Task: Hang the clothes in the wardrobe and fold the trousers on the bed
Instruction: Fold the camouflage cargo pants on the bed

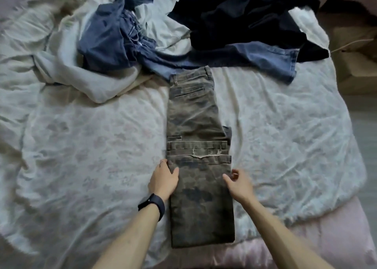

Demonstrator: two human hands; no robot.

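The olive-and-brown camouflage cotton trousers [201,203] are lying folded lengthwise mid-way across the pale floral-quilted bed [91,146], with the hems doubled back. The left hand [163,180] is resting on their left edge, fingers straight and thumb on the cloth. The right hand [238,182] is sitting at the right edge with its fingers loosely curled; whether it is pinching fabric I cannot tell. Crumpled blue denim jeans [114,38] are lying beyond.

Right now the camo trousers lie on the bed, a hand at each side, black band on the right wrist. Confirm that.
Not quite: the head view shows the band on the left wrist, behind the left hand. The rest holds.
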